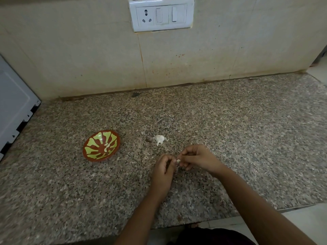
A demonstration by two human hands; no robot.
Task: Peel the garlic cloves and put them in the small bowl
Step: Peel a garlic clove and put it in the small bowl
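Note:
A small garlic clove [178,160] is pinched between the fingertips of my left hand [163,172] and my right hand [196,159], just above the granite counter [230,138]. Most of the clove is hidden by the fingers. The rest of the garlic bulb [159,139], white and papery, lies on the counter a little beyond my hands. To the left stands the small bowl [101,146], brown with a green pattern, tilted slightly, with a couple of peeled cloves [107,147] inside.
A white appliance [12,110] stands at the counter's far left. A tiled wall with a switch and socket plate [161,14] rises behind. The counter's front edge [194,222] runs near my forearms, and its right end [318,82] drops off.

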